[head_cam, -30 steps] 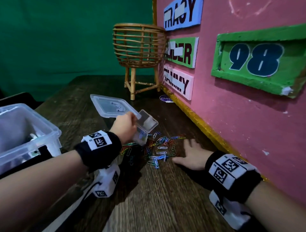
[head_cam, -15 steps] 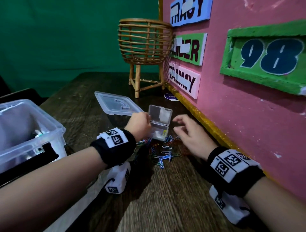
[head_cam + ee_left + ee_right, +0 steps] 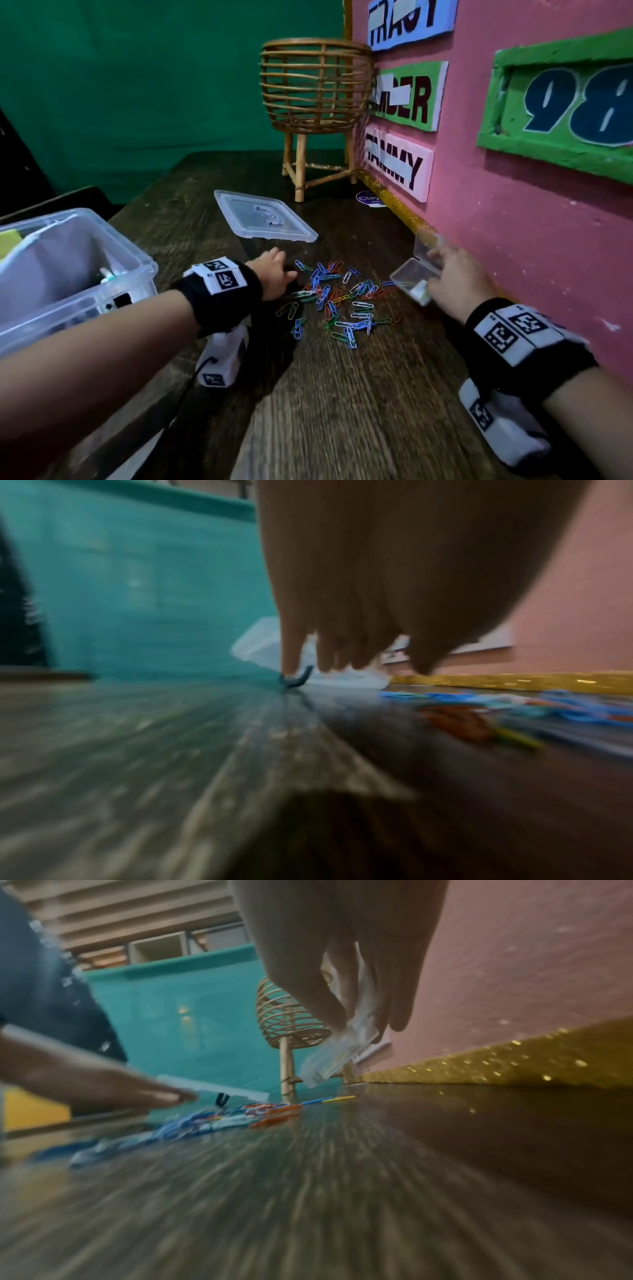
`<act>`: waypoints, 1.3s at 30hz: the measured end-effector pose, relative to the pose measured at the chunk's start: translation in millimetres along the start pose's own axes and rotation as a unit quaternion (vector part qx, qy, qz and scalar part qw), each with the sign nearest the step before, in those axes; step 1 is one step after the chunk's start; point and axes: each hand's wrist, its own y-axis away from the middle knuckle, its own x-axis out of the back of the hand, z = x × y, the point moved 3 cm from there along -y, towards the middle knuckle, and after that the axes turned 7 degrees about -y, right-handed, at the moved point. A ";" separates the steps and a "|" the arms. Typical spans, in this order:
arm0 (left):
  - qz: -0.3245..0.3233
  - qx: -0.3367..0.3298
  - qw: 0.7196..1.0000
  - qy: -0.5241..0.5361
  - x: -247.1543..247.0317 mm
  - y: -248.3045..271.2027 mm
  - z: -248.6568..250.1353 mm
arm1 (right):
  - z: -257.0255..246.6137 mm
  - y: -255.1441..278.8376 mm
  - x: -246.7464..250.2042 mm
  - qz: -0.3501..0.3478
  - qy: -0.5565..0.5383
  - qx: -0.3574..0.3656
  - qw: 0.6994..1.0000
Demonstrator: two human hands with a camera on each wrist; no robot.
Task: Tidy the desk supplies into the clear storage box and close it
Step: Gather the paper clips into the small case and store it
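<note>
Paperclips [image 3: 337, 301] lie scattered flat on the dark wood desk [image 3: 342, 411] in a loose multicolour heap, long axes pointing every which way, between the two hands. Right hand [image 3: 455, 281] pinches a small clear clip case [image 3: 412, 279], thumb on one side and fingers on the other; case is open, hinged lid up toward the pink wall [image 3: 513, 240], tray tilted, near corner low toward the heap. Inside it, a pale bit and a thin yellowish line, too blurred to identify. Left hand [image 3: 274, 274] is at the heap's left edge, fingers extended down to the desk and gripping nothing; in the left wrist view one fingertip [image 3: 291, 664] touches a dark clip. Clear storage box [image 3: 68, 274] sits at far left, open, holding white and yellow-green items I can't make out. Its clear lid [image 3: 263, 219] lies flat on the desk behind the heap, apart from the box. Wicker basket stand [image 3: 315, 89] sits in the back corner.
</note>
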 end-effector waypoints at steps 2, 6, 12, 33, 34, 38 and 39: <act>-0.081 -0.001 0.997 0.006 -1.7 1.6 3.0 | 7.8 -4.0 4.5 0.002 0.006 -0.016 1.000; -0.187 -0.093 0.975 0.080 -2.8 16.2 34.0 | 20.4 -9.9 14.7 0.020 0.021 -0.043 0.999; -0.010 -0.051 0.989 0.136 10.3 -11.5 34.7 | 30.6 -23.5 20.2 0.041 0.011 0.021 0.999; -0.187 -0.217 0.955 0.077 13.4 -31.8 131.9 | 29.2 -42.5 11.0 0.116 -0.093 -0.035 0.988; -0.198 -0.228 0.952 0.057 13.3 -32.4 136.8 | 27.8 -43.9 10.0 0.114 -0.095 -0.032 0.989; -0.213 -0.269 0.939 -0.004 9.4 -27.1 133.5 | 29.5 -43.6 9.2 0.117 -0.101 -0.041 0.987; -0.215 -0.284 0.934 -0.008 7.7 -23.1 128.6 | 30.2 -43.0 9.0 0.113 -0.104 -0.044 0.987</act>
